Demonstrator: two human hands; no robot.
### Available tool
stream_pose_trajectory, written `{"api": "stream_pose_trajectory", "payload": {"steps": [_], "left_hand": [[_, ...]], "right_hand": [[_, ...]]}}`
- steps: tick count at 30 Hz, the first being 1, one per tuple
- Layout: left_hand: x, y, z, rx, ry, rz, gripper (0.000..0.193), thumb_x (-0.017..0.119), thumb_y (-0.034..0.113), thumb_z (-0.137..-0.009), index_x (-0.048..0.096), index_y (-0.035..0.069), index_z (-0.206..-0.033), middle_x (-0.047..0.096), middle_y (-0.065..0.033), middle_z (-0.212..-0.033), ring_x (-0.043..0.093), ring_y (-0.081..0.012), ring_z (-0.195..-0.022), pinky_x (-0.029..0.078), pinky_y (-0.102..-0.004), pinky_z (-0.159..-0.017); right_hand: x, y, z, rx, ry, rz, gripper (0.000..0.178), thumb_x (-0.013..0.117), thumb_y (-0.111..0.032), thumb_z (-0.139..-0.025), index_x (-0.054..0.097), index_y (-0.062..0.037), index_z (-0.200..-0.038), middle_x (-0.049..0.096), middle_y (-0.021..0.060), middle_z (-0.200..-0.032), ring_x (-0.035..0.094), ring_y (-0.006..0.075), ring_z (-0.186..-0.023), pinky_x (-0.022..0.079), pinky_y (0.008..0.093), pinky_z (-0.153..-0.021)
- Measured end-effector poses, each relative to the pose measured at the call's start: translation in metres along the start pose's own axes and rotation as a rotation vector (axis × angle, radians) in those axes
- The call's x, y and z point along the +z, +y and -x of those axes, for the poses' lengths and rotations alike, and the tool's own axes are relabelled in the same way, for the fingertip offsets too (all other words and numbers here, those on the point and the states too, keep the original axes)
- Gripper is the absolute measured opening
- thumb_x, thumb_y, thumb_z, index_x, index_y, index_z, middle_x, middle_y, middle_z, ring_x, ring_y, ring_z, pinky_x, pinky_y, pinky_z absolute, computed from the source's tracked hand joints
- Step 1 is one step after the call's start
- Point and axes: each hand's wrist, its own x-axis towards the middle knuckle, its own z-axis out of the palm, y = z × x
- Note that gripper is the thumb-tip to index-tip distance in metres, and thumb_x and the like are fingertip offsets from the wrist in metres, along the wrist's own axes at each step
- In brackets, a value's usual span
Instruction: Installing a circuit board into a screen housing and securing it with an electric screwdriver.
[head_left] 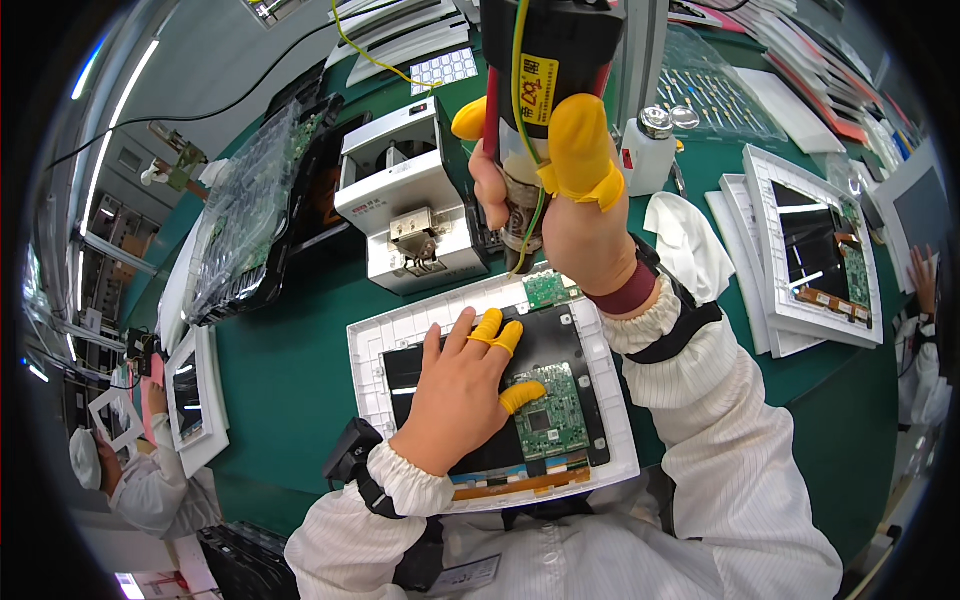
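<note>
My left hand (462, 385), with yellow finger cots, lies flat with fingers spread on the dark back of a white-framed panel (372, 352) on the green bench. A green circuit board (550, 412) sits on that panel just right of my fingers, and a smaller green board (546, 288) lies at the panel's top edge. My right hand (560, 205) is raised above the panel's far edge, gripping a hanging black and red electric screwdriver (545, 50) upright. The tool's tip is hidden behind my hand.
A white screw feeder box (405, 200) stands beyond the panel. Stacked trays of boards (250, 215) lie at left, more white-framed panels (815, 250) at right, and a white bottle (650, 150) and cloth (690, 245) sit nearby. Other workers sit at lower left (130, 480) and right (920, 340).
</note>
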Motion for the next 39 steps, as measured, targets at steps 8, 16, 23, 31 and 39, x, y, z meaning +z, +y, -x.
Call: {"api": "stream_pose_trajectory", "payload": {"steps": [8, 16, 23, 31, 39], "left_hand": [[0.002, 0.008, -0.001, 0.007, -0.003, 0.010, 0.060, 0.073, 0.038, -0.081, 0.058, 0.005, -0.129, 0.055, -0.0202, -0.129, 0.039, -0.0398, -0.133, 0.027, -0.0585, -0.108], [0.013, 0.020, 0.021, -0.006, -0.074, 0.013, 0.055, 0.077, 0.027, -0.074, 0.063, 0.008, -0.123, 0.052, -0.0276, -0.124, 0.035, -0.0425, -0.136, 0.022, -0.0640, -0.108], [0.020, 0.022, 0.017, -0.025, -0.013, 0.039, 0.046, 0.079, 0.029, -0.072, 0.068, 0.011, -0.113, 0.053, -0.0280, -0.123, 0.035, -0.0465, -0.135, 0.018, -0.0705, -0.107], [0.024, 0.018, 0.018, -0.030, -0.020, -0.010, 0.044, 0.079, 0.031, -0.072, 0.069, 0.010, -0.110, 0.055, -0.0284, -0.120, 0.035, -0.0488, -0.134, 0.014, -0.0722, -0.106], [0.033, 0.018, 0.018, -0.029, 0.058, -0.068, 0.049, 0.078, 0.028, -0.072, 0.068, 0.011, -0.117, 0.055, -0.0272, -0.120, 0.035, -0.0485, -0.134, 0.016, -0.0722, -0.106]], "right_hand": [[0.007, -0.004, -0.001, -0.009, 0.033, 0.392, 0.060, 0.038, -0.051, -0.102, 0.051, 0.0042, -0.121, 0.057, 0.0056, -0.080, 0.054, 0.0090, -0.063, 0.047, 0.0211, -0.059], [0.036, 0.024, -0.020, -0.166, 0.043, -0.116, 0.029, 0.044, -0.021, -0.101, 0.053, 0.0050, -0.110, 0.058, 0.0071, -0.075, 0.054, 0.0104, -0.059, 0.045, 0.0213, -0.056], [0.056, 0.046, -0.032, -0.138, -0.033, -0.058, 0.028, 0.058, -0.022, -0.097, 0.056, 0.0043, -0.104, 0.059, 0.0045, -0.073, 0.054, 0.0070, -0.057, 0.045, 0.0201, -0.052], [0.064, 0.061, -0.030, -0.140, -0.170, 0.264, 0.030, 0.054, -0.024, -0.098, 0.057, 0.0051, -0.105, 0.063, 0.0064, -0.076, 0.058, 0.0099, -0.059, 0.049, 0.0223, -0.055], [0.076, 0.072, -0.046, -0.160, -0.179, 0.325, 0.018, 0.057, -0.015, -0.095, 0.059, 0.0033, -0.098, 0.061, 0.0042, -0.070, 0.056, 0.0084, -0.056, 0.047, 0.0223, -0.050]]}}
